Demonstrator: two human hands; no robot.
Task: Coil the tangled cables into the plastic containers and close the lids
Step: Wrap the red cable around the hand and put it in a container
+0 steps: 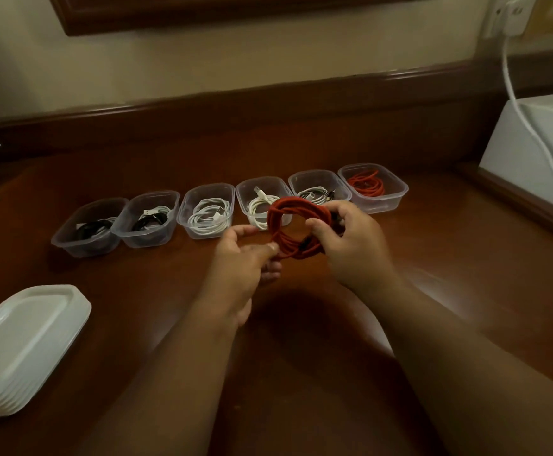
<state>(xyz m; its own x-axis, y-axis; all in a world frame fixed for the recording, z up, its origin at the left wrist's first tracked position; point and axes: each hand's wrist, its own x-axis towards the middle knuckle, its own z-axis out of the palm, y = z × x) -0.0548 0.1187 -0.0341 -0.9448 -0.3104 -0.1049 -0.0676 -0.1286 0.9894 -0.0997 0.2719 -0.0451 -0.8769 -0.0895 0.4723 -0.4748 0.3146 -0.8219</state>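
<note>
Both hands (301,248) are holding a red cable (296,230) coil; six tubs (396,200) are holding cables, and the lids (28,343) are waiting.

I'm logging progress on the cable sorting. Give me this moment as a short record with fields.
surface: wooden table
containers: six clear plastic tubs in a row, all open, each with a coiled cable inside
in hand: red cable, coiled into a loop, held above the table
left hand: pinches the loop's lower left
right hand: grips the loop's right side
lids: white stack at near left, none fitted
</note>
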